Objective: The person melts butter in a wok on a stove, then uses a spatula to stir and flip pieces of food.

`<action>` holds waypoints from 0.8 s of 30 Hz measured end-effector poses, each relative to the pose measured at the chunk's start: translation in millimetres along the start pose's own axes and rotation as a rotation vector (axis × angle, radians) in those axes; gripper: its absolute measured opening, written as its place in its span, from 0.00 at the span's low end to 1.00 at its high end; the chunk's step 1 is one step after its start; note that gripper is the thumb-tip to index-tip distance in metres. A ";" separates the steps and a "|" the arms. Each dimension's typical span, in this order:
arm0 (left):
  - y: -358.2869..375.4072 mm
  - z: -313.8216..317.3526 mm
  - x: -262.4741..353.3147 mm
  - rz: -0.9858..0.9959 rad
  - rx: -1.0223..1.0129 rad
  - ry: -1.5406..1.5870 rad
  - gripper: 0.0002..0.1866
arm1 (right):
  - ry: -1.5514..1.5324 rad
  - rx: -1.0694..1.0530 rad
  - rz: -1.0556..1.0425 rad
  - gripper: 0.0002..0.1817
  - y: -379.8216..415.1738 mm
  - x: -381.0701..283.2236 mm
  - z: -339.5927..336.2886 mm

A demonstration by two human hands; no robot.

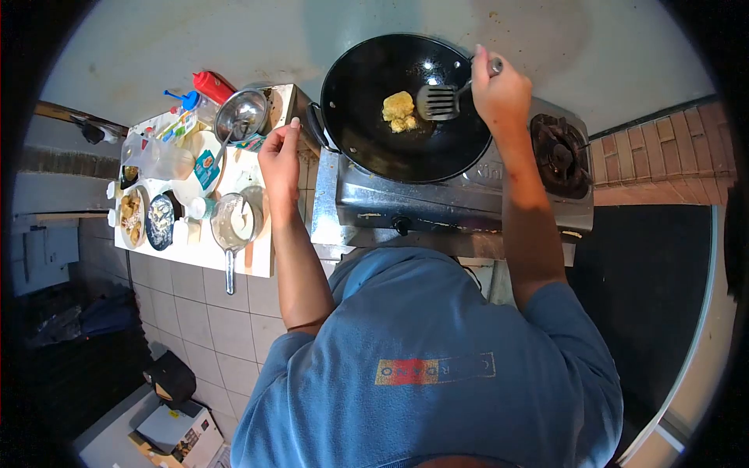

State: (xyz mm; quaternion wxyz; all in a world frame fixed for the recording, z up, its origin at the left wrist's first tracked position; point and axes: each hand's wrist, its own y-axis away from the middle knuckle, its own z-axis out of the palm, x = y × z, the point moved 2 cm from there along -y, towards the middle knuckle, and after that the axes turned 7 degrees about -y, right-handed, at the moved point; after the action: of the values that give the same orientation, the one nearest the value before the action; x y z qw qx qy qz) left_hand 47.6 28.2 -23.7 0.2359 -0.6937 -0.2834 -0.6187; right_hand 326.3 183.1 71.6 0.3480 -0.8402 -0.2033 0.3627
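My right hand [502, 93] grips the handle of a slotted metal spatula [439, 102] above the right side of a black wok [382, 160]. The spatula's head is inside the wok, just right of a yellow, lumpy piece of frying food [399, 109]; a small gap shows between them. The wok sits on a steel gas stove [437, 207]. My left hand [279, 160] is raised beside the wok's left handle [316, 125], apart from it. Its fingers are curled with the thumb pointing up, and nothing shows in them.
On the left, a white table [257, 261] carries a metal bowl [241, 115], a saucepan [234, 222], a dark bowl of white powder [161, 218], a plate of food [133, 217] and a red bottle [212, 84]. Right of the wok is a second burner [559, 154].
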 end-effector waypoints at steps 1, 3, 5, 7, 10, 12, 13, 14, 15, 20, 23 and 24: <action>0.2 -0.2 -0.8 -0.019 0.006 0.004 0.13 | -0.047 0.018 0.060 0.19 -2.0 -5.7 -7.0; 1.5 0.6 -0.1 -0.005 0.012 -0.003 0.13 | -0.099 0.032 0.120 0.19 -3.5 -8.1 -9.0; 1.6 -0.5 1.6 0.016 0.011 -0.015 0.12 | -0.071 0.049 0.098 0.19 -2.3 -6.4 -6.0; 0.9 -0.1 0.4 0.001 0.014 -0.001 0.12 | -0.031 0.026 0.106 0.19 2.4 -0.9 -0.2; 0.0 -1.7 -1.4 -0.011 0.003 0.027 0.12 | -0.003 0.014 0.104 0.19 8.8 6.2 10.5; 1.7 -1.4 1.0 -0.012 0.005 0.014 0.12 | 0.031 0.010 0.140 0.19 12.1 8.9 16.7; 2.3 -1.2 2.9 -0.010 0.003 0.005 0.11 | 0.030 0.012 0.145 0.19 11.8 9.6 18.1; 2.3 -1.6 3.0 -0.007 0.000 0.002 0.11 | 0.027 -0.010 0.236 0.20 11.0 12.5 19.6; 2.5 -1.8 2.9 0.010 -0.005 0.012 0.11 | 0.024 -0.032 0.326 0.20 9.7 12.5 19.2; 2.1 -5.2 3.0 -0.004 0.022 0.038 0.11 | -0.090 0.068 0.301 0.22 2.1 -6.9 3.5; -1.7 -8.4 -0.1 -0.044 0.025 0.039 0.11 | -0.108 0.088 0.278 0.22 0.4 -9.0 4.7; -1.2 -8.8 1.9 -0.024 0.022 0.044 0.11 | -0.077 0.085 0.255 0.22 0.7 -9.5 5.7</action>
State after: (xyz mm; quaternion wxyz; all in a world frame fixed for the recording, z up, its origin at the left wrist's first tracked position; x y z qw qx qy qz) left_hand 40.5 23.3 -20.8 0.2424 -0.6737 -0.2931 -0.6336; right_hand 315.8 179.5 72.7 0.3264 -0.8292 -0.0927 0.4441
